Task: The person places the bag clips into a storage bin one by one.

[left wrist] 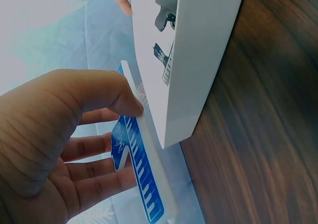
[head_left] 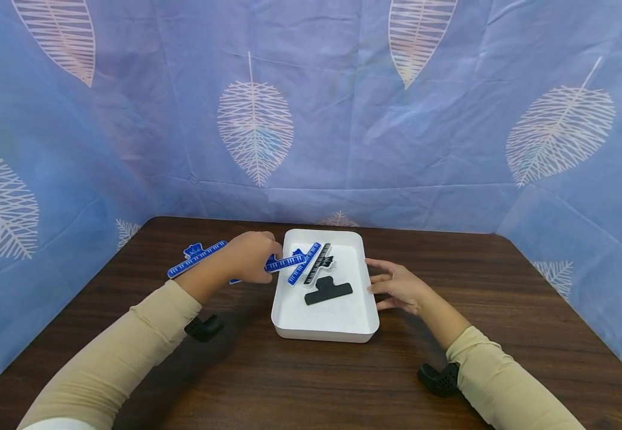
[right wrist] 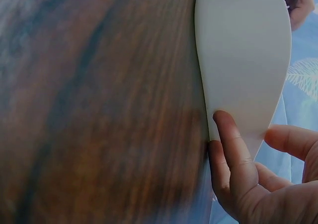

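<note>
My left hand pinches a blue clip with a piano-key pattern between thumb and fingers. In the head view this clip reaches over the left rim of a white tray. Inside the tray lie another blue piano-key clip, a black-and-white piano-key clip and a plain black clip. My right hand rests its fingertips against the tray's right side. In the right wrist view its fingers lie on the outer wall.
Left of the tray, a blue piano-key clip lies on the dark wooden table, partly behind the left forearm. A sliver of blue shows beneath the left hand. A blue leaf-print cloth hangs behind the table.
</note>
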Demonstrator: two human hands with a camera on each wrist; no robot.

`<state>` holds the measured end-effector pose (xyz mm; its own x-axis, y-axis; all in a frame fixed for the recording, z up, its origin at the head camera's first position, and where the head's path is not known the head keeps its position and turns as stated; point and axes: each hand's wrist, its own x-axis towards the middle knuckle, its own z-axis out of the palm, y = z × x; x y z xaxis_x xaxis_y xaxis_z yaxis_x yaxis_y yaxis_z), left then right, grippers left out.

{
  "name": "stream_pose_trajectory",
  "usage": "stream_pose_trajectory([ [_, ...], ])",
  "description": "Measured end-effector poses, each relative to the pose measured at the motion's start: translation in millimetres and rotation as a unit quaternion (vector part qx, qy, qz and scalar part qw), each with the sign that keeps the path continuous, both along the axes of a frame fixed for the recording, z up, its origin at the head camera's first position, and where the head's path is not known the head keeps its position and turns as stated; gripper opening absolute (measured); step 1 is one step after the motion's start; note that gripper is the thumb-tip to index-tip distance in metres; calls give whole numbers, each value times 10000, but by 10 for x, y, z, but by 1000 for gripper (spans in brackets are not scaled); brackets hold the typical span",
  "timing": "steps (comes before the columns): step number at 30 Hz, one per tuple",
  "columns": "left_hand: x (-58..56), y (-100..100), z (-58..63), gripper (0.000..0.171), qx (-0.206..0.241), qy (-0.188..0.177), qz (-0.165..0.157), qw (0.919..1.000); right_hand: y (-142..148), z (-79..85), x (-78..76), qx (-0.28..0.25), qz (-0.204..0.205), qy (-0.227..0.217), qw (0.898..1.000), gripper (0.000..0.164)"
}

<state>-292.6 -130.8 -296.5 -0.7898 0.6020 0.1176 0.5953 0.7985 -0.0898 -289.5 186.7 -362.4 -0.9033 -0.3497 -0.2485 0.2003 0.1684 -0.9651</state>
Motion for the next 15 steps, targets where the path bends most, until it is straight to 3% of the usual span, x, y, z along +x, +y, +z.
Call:
stream_pose_trajectory([
  [15, -13, 261, 15, 37, -388, -29, -83, 9992, 5, 0, 7, -36, 18, 38, 10000, 72],
])
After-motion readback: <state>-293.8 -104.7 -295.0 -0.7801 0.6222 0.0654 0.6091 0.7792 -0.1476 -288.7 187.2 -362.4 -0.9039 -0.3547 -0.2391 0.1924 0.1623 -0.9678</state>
